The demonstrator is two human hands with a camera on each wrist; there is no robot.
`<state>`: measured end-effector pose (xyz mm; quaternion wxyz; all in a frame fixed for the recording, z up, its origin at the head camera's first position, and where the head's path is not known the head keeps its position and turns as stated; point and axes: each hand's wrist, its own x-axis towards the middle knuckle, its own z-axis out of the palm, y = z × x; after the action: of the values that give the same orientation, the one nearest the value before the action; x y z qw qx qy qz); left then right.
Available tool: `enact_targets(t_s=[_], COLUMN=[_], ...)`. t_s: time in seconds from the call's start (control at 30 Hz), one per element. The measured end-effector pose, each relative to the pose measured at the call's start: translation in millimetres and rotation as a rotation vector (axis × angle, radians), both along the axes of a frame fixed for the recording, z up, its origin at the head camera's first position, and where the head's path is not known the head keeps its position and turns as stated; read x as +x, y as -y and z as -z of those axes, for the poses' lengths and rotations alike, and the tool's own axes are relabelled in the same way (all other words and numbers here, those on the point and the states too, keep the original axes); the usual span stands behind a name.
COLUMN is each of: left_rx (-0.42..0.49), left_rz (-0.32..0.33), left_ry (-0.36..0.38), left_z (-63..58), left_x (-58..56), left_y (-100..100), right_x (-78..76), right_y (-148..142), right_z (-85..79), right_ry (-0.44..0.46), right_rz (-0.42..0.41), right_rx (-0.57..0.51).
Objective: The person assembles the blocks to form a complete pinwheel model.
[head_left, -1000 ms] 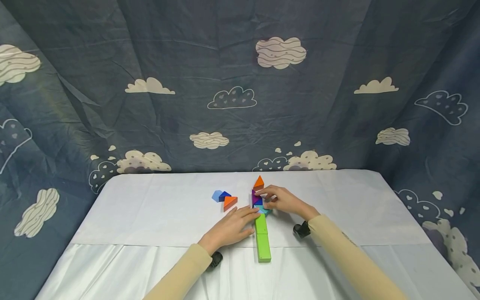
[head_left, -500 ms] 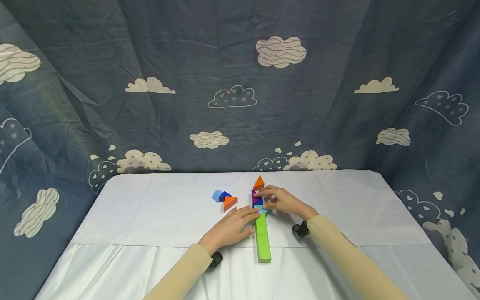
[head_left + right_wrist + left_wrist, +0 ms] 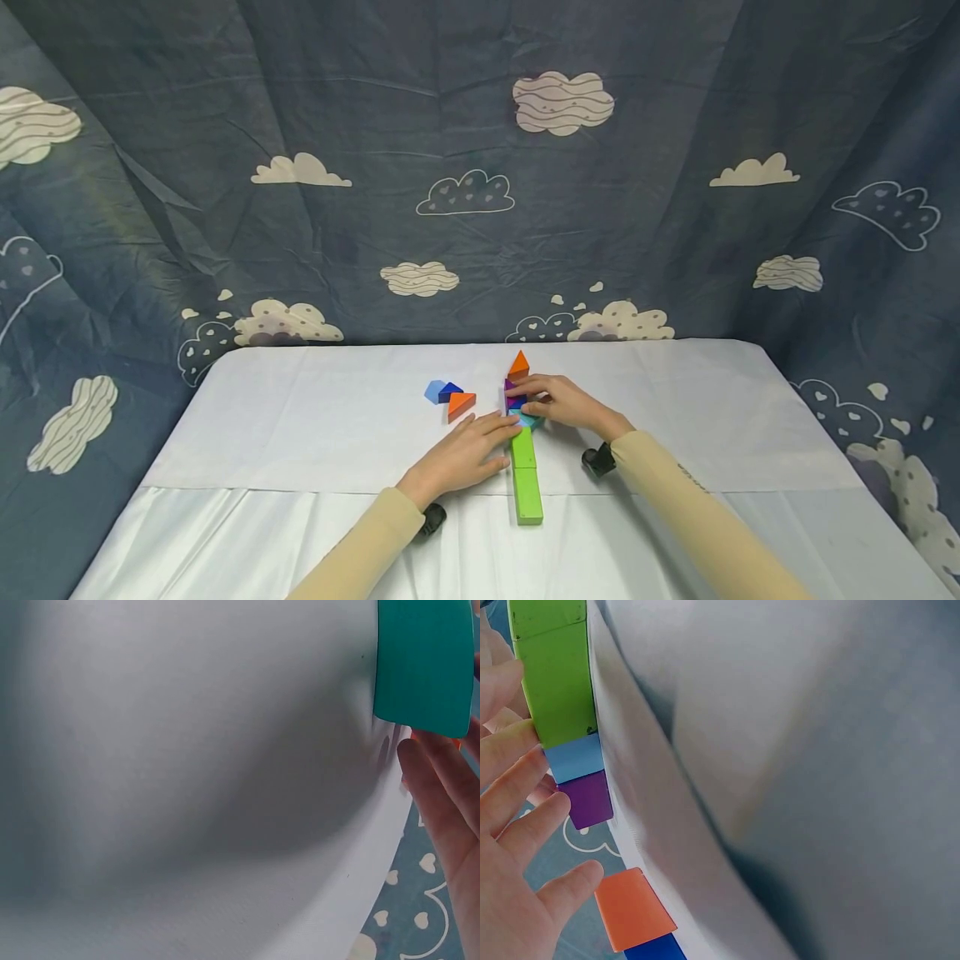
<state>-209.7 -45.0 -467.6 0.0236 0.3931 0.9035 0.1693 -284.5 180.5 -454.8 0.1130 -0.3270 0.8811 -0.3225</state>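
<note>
A row of coloured blocks runs away from me on the white tabletop. Nearest are two long green blocks [image 3: 527, 496], then a light blue block [image 3: 575, 757] beside a teal block [image 3: 424, 667]. Beyond come a blue block [image 3: 517, 402], a purple block [image 3: 510, 386] and an orange triangular block [image 3: 518, 367] at the far tip. My left hand [image 3: 465, 450] lies along the row's left side, fingers spread, fingertips at the light blue block and green edge. My right hand [image 3: 570, 402] reaches in from the right, its fingers over the purple and blue blocks, its thumb by the teal one.
Left of the row lie a loose orange triangular block [image 3: 461, 406], a dark blue block [image 3: 450, 392] and a light blue block [image 3: 433, 392]. A cloud-patterned dark curtain [image 3: 480, 250] hangs behind the table [image 3: 300, 417].
The right hand has shifted slightly left, its thumb now covering more of the blue block. The left hand stays where it was.
</note>
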Motion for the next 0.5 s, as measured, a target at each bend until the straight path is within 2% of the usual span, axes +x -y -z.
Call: enact_targets(t_s=[0.3,0.5], left_rx=[0.007,-0.015], left_rz=[0.010,0.002], left_ry=[-0.021,-0.016], left_z=[-1.2,-1.1], left_x=[0.3,-0.1], left_y=[0.7,0.2], right_x=[-3.1,-3.3], right_y=[0.6,3.1], right_z=[-0.9,-1.4], right_ry=[0.001,-0.009], right_rz=[0.078,0.070], right_rx=[-0.020,-0.029])
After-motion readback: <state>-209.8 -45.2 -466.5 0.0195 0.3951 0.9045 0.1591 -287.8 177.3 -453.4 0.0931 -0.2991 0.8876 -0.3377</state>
